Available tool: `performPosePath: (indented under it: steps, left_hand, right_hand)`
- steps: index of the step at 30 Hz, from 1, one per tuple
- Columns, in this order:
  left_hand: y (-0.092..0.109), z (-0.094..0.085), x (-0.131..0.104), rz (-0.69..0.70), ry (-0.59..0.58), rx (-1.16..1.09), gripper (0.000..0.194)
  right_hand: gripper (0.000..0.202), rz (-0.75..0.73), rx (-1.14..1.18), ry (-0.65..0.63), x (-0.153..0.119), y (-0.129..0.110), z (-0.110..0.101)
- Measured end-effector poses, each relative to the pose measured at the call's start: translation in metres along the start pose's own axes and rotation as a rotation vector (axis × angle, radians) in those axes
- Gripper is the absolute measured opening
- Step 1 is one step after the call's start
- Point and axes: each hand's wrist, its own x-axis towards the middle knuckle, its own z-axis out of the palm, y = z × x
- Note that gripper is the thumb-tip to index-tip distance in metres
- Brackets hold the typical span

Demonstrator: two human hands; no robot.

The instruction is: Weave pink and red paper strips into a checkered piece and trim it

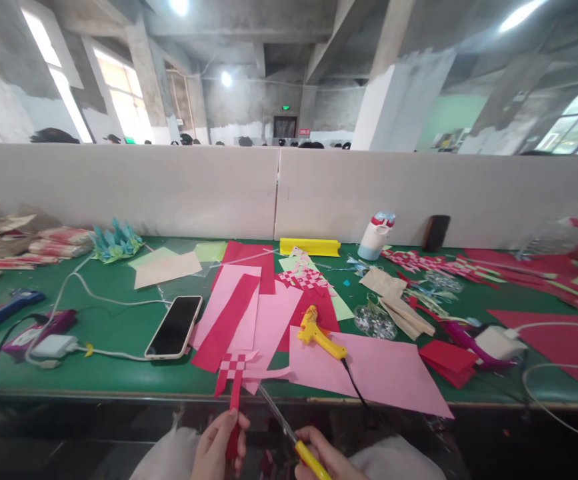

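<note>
My left hand (219, 443) is closed at the table's front edge, pinching a long red paper strip (235, 395). The strip joins a small woven pink-and-red checkered paper piece (233, 362), whose loose strips spread over the paper sheets. Just to the right, my right hand (323, 457) is closed around a yellow-handled tool with a long narrow metal blade (279, 415). Its tip points up and left, near the woven piece; its exact kind is unclear. Pink paper sheets (273, 313) and a dark red paper band (229, 320) lie beyond my hands.
A yellow glue gun (321, 337) rests on a pink sheet (369, 373), its cord running off the front edge. A phone (175, 327) lies left, with white cables. Toward the back are woven strips (306, 275), a bottle (376, 237) and a white partition (169, 193).
</note>
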Motion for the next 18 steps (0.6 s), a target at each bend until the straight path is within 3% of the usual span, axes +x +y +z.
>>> performPosePath:
  steps: [8, 18]
  left_hand:
    - [0.002, 0.003, -0.002, -0.010, 0.014, 0.009, 0.051]
    - [0.003, 0.002, -0.001, 0.004, -0.018, 0.038, 0.050]
  right_hand:
    - [0.038, 0.021, 0.064, 0.003, 0.001, 0.004, -0.003]
    - [0.041, 0.017, 0.099, -0.020, 0.021, 0.037, -0.012]
